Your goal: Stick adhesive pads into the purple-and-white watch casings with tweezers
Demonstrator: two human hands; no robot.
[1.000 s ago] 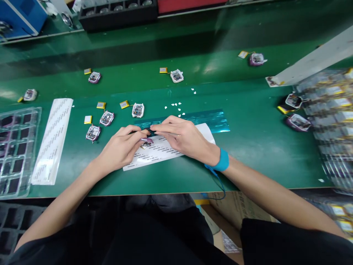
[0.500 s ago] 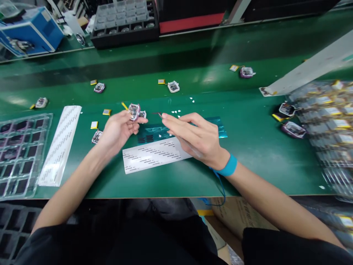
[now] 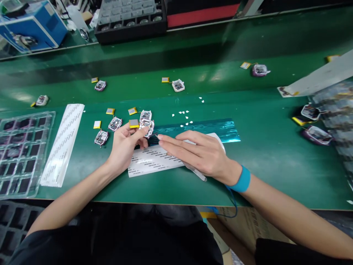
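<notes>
My left hand (image 3: 125, 145) is closed on a small white watch case (image 3: 146, 129), its circuit board facing up and the thumb on its edge. A yellow-edged battery (image 3: 134, 123) lies beside the case at the fingers. My right hand (image 3: 200, 151) pinches what look like slim tweezers (image 3: 204, 179), mostly hidden by the hand; their dark tip is close to the case's right edge. Another open watch case (image 3: 145, 115) sits just behind the held one. Beneath the hands are a white printed liner sheet (image 3: 154, 162) and a shiny blue-green film strip (image 3: 228, 130).
Several open watch cases with batteries, such as one (image 3: 101, 137) at left, lie on the green bench (image 3: 264, 165). Small white pieces (image 3: 186, 117) are scattered behind the film. A clear tray (image 3: 27, 154) and printed strip (image 3: 63, 145) lie left; a slanted post (image 3: 317, 75) stands right.
My left hand has moved right and slightly down with the watch case, which is now tilted flatter. The tweezer tip has come close to the case. The whole view has shifted a little.
</notes>
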